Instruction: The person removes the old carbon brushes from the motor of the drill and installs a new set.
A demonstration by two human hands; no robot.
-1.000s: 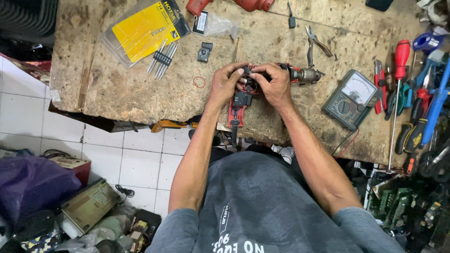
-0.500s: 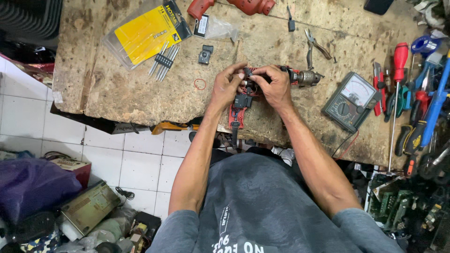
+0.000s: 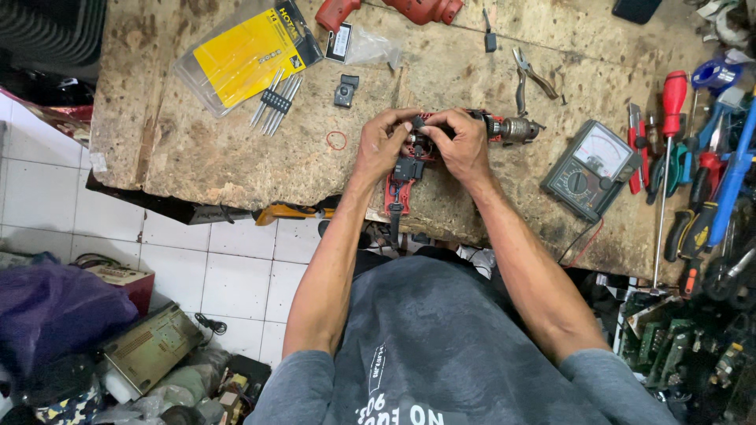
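Observation:
A red and black power drill (image 3: 405,177) with its casing open lies on the worn wooden workbench (image 3: 205,149), its metal chuck (image 3: 516,128) pointing right. My left hand (image 3: 379,148) grips the drill body from the left side. My right hand (image 3: 461,142) presses on the top of the body near the chuck, fingers curled over small parts inside. What the fingertips pinch is hidden.
A yellow packet of drill bits (image 3: 248,51) and loose bits (image 3: 276,101) lie at the back left. A small black part (image 3: 345,90), pliers (image 3: 526,77), a grey multimeter (image 3: 591,167), a red drill shell (image 3: 394,9) and several screwdrivers (image 3: 669,149) surround the drill.
Both hands stay on the drill with only slight finger shifts. The camera view has drifted a little.

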